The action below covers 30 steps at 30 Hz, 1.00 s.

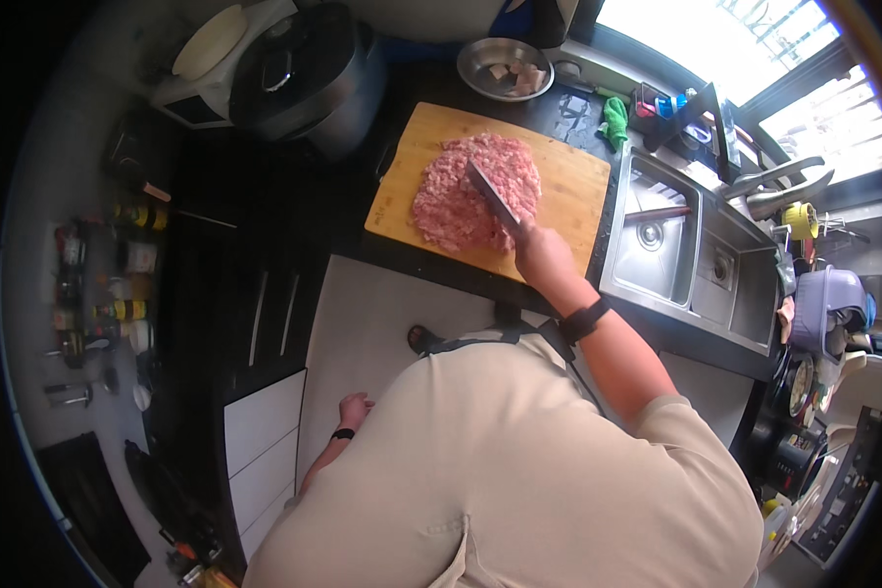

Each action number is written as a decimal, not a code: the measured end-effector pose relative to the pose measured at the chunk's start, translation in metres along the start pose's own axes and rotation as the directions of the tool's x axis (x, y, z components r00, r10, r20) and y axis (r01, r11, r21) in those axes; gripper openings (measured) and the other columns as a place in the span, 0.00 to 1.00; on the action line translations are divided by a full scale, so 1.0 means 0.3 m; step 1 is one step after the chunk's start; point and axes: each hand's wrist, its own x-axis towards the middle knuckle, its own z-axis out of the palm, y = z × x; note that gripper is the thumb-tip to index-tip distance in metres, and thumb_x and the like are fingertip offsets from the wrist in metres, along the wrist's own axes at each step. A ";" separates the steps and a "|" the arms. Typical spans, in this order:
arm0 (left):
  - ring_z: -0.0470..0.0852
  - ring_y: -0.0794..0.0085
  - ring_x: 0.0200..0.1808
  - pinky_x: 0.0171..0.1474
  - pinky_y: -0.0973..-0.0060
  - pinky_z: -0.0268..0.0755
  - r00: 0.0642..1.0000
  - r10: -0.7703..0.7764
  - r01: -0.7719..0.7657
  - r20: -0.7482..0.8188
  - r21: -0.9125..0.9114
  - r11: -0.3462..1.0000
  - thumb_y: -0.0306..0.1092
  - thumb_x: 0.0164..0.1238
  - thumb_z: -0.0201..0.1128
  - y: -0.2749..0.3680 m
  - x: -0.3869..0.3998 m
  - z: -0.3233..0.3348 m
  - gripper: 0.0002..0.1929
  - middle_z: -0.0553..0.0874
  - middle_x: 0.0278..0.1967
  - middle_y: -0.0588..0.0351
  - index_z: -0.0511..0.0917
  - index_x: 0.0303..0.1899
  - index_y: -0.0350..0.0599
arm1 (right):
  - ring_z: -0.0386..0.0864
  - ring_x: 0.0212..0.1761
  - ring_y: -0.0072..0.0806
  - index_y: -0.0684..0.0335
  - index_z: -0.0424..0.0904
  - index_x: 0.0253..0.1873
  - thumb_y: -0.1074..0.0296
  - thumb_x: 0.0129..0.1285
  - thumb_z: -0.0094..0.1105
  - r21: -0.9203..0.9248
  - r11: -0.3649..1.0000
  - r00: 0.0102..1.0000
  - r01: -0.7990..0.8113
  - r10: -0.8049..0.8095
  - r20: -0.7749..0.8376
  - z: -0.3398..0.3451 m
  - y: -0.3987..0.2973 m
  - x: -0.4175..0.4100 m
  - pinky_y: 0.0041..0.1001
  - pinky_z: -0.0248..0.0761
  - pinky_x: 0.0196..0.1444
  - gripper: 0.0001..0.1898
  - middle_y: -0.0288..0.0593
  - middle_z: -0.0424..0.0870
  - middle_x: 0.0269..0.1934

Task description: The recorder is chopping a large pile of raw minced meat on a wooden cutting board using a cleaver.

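Minced raw meat (456, 198) lies in a wide, flattened mound on a wooden cutting board (573, 176). My right hand (550, 257), at the board's near right edge, is closed around the handle of a kitchen knife or cleaver (494, 195). The blade reaches over the middle of the meat; whether it touches the meat, I cannot tell. My left hand (354, 409) hangs low at my left side, away from the counter, with its fingers loosely bent; I see nothing in it. Beyond the board, a steel bowl (478, 79) holds several pieces of pale meat or skin.
Right of the board is a steel double sink (694, 257) with a dark stick-like utensil (658, 214) across one basin. A green cloth (614, 121) lies behind it, near the window. A large dark lidded appliance (301, 81) stands at the back left. Drawers (264, 426) are at left.
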 end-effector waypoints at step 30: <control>0.85 0.66 0.29 0.31 0.71 0.77 0.952 -0.305 0.278 -0.014 -0.372 0.886 0.35 0.70 0.60 0.066 -0.028 -0.042 0.16 0.87 0.35 0.46 0.79 0.51 0.32 | 0.83 0.29 0.52 0.62 0.75 0.42 0.72 0.62 0.54 -0.151 0.934 0.924 0.324 -0.278 0.262 -0.038 0.012 -0.011 0.48 0.75 0.32 0.05 0.52 0.83 0.26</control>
